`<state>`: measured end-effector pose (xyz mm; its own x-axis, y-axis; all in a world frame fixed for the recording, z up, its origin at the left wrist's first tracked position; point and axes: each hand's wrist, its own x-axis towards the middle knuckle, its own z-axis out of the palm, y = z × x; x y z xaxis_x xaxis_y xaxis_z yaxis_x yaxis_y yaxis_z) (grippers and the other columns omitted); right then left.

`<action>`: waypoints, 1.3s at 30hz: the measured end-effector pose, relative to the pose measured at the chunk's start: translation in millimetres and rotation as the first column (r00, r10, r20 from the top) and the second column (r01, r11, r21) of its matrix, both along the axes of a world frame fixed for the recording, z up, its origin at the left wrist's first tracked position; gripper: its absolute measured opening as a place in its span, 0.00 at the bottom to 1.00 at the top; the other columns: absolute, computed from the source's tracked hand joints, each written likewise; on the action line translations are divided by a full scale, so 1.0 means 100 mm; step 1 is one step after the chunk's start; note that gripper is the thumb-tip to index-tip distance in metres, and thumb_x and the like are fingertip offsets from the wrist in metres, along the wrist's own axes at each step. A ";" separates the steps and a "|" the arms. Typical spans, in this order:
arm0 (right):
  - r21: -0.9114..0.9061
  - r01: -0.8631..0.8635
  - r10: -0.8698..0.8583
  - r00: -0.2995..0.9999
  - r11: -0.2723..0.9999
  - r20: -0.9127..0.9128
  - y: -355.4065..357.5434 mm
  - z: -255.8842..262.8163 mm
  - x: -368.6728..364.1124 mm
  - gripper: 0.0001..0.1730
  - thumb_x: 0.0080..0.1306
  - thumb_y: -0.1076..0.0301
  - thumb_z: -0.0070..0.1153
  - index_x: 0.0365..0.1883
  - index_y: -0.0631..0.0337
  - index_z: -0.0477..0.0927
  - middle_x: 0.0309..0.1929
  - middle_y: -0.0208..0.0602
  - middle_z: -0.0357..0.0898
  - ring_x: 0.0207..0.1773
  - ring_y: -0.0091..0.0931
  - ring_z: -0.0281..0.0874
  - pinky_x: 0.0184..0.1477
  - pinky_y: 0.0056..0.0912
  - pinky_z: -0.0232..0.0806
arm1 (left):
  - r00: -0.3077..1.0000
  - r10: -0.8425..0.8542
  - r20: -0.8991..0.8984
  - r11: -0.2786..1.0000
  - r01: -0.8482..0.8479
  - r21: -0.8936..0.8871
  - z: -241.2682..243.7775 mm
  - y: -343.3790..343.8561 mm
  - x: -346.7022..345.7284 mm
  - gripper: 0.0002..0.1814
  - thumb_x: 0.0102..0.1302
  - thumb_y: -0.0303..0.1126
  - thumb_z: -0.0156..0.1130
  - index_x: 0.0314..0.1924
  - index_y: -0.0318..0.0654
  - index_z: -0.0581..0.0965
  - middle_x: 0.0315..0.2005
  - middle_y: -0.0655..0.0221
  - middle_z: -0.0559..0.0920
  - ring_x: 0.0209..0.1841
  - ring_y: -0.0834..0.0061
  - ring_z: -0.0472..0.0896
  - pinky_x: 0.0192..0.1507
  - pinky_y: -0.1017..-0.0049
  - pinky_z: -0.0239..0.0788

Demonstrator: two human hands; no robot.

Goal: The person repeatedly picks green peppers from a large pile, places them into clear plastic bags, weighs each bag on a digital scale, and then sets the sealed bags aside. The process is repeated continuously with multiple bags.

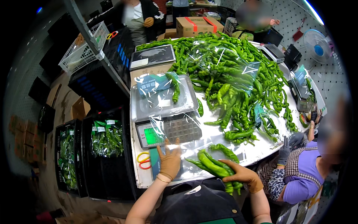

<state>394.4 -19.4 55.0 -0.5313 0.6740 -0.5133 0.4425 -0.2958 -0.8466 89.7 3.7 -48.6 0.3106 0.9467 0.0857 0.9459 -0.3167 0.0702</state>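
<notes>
My right hand (242, 176), in a tan glove, grips several long green peppers (209, 162) close to the table's front edge. My left hand (170, 161), gloved alike, has its fingers spread over clear plastic bags (193, 168) lying flat on the table, just below the scale's lit display (153, 135). On the steel pan of the digital scale (183, 109) rests a clear bag with a teal printed panel (153, 84) and a green pepper (176, 89). Another pepper (225, 151) lies beyond the held ones.
A large heap of green peppers (237, 75) covers much of the white table (212, 120). Scissors (144, 161) lie at its left edge. Black crates (109, 173) with bagged peppers stand left, near a metal post (86, 30). A co-worker's gloved hand (284, 154) is close at right.
</notes>
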 end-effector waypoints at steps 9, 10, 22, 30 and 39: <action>0.038 0.032 -0.034 0.998 0.999 0.057 0.17 -0.06 -0.35 0.50 0.53 0.58 0.71 0.68 0.62 0.57 0.61 0.48 0.67 0.62 0.32 0.66 0.62 0.30 0.58 | 0.912 -0.077 0.403 0.953 -0.052 0.300 0.27 0.04 -0.16 0.37 0.52 0.16 0.55 0.63 0.53 0.68 0.63 0.80 0.69 0.71 0.59 0.53 0.68 0.43 0.24; 0.041 0.033 -0.033 0.999 0.999 -0.003 0.17 -0.03 -0.37 0.49 0.53 0.58 0.71 0.68 0.62 0.58 0.61 0.47 0.67 0.61 0.32 0.67 0.62 0.30 0.58 | 0.900 -0.095 0.425 0.956 -0.036 0.291 0.27 0.04 -0.15 0.42 0.48 0.13 0.53 0.65 0.54 0.67 0.65 0.79 0.67 0.72 0.57 0.51 0.69 0.47 0.24; -0.248 0.319 -0.382 0.884 0.915 -0.271 0.18 -0.03 -0.61 0.44 0.58 0.60 0.66 0.68 0.61 0.58 0.62 0.44 0.65 0.64 0.30 0.62 0.63 0.30 0.58 | 0.918 -0.100 0.383 0.987 0.045 0.151 0.60 0.16 -0.02 0.46 0.46 0.17 0.51 0.70 0.51 0.60 0.72 0.75 0.54 0.74 0.50 0.38 0.68 0.43 0.21; 0.007 0.307 -0.298 0.928 0.952 -0.224 0.35 -0.03 -1.07 0.47 0.55 0.52 0.67 0.67 0.61 0.58 0.59 0.49 0.68 0.62 0.35 0.66 0.62 0.34 0.59 | 0.890 -0.144 0.433 0.984 0.082 0.160 0.60 0.15 -0.05 0.43 0.52 0.19 0.52 0.71 0.51 0.57 0.73 0.74 0.50 0.74 0.48 0.38 0.67 0.42 0.20; -0.051 0.408 -0.402 0.861 0.912 -0.310 0.93 -0.18 -1.51 0.42 0.58 0.65 0.65 0.67 0.63 0.58 0.57 0.44 0.72 0.54 0.29 0.72 0.53 0.30 0.68 | 0.897 -0.221 0.383 0.971 0.167 0.168 0.69 0.21 -0.22 0.45 0.50 0.20 0.53 0.71 0.51 0.56 0.73 0.75 0.50 0.74 0.49 0.38 0.68 0.45 0.21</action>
